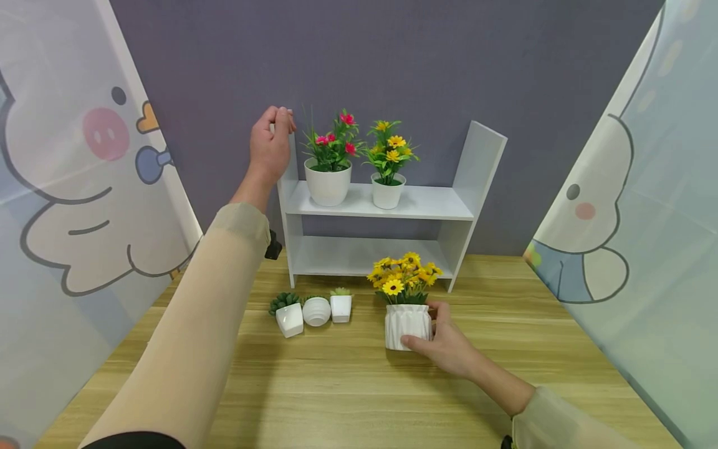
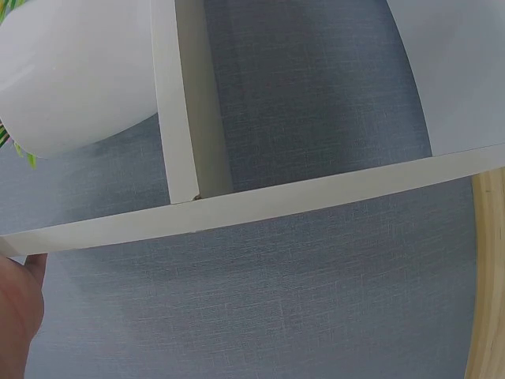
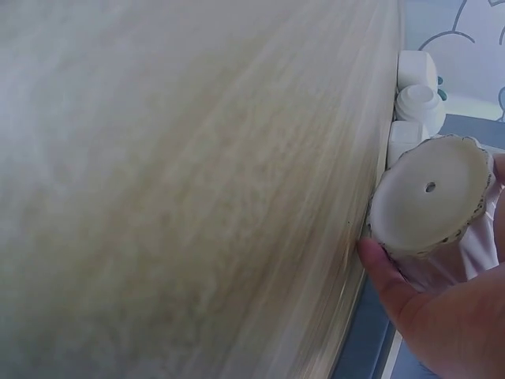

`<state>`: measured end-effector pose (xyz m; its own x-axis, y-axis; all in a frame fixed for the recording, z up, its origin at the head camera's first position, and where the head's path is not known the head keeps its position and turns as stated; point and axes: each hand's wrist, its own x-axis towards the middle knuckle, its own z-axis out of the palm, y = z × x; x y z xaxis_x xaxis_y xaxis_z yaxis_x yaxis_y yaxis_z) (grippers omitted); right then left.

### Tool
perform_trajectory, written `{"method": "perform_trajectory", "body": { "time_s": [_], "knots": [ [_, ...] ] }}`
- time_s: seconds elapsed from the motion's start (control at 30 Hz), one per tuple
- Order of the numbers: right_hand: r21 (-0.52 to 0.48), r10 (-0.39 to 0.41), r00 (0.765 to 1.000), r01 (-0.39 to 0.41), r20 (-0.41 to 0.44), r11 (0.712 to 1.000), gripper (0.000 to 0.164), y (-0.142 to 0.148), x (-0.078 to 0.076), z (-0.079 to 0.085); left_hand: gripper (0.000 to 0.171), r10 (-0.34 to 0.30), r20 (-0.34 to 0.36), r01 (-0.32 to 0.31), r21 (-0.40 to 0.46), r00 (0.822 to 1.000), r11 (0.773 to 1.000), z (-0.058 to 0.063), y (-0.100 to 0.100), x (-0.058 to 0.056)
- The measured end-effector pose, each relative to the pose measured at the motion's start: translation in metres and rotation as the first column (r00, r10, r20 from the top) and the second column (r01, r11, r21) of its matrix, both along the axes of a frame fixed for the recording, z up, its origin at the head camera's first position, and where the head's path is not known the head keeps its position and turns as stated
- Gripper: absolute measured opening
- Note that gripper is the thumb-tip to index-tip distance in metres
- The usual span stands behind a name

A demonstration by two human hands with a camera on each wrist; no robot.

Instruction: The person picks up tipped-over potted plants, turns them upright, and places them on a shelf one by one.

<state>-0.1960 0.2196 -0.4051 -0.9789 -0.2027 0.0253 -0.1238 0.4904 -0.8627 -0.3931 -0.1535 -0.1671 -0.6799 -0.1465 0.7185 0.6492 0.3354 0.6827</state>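
My right hand (image 1: 449,346) grips a white pleated flowerpot (image 1: 407,327) full of yellow daisy-like flowers (image 1: 404,274), thumb across its front and fingers at its right side. Its underside (image 3: 430,193), with a small hole in the middle, shows in the right wrist view, so the pot is tilted or raised off the table. At the upper left, my left hand (image 1: 272,143) holds the top of the side panel of a white two-tier shelf (image 1: 378,259), fingers curled over the edge. The left wrist view shows that hand (image 2: 17,308) at the panel's end.
A pot with pink flowers (image 1: 329,184) and a smaller one with yellow flowers (image 1: 387,192) stand on the upper tier. Three little succulent pots, including a round ribbed one (image 1: 316,312), sit on the wooden table (image 1: 336,399) before the shelf. Cartoon-printed curtains (image 1: 67,237) flank both sides.
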Motion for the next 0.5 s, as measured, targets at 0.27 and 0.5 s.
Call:
{"method": "perform_trajectory", "body": {
  "time_s": [0.27,0.5],
  "knots": [
    [-0.002,-0.007,1.0,0.007,-0.014,1.0,0.1,0.0012,-0.0018,-0.0025,0.035,0.006,0.02,-0.006,-0.005,1.0,1.0,0.0,-0.0006,0.0002],
    [0.002,-0.011,0.999,0.011,-0.031,1.0,0.101,0.0034,-0.0047,-0.0052,0.035,-0.001,0.013,0.001,0.0,1.0,1.0,0.0006,-0.0007,-0.0005]
  ]
}}
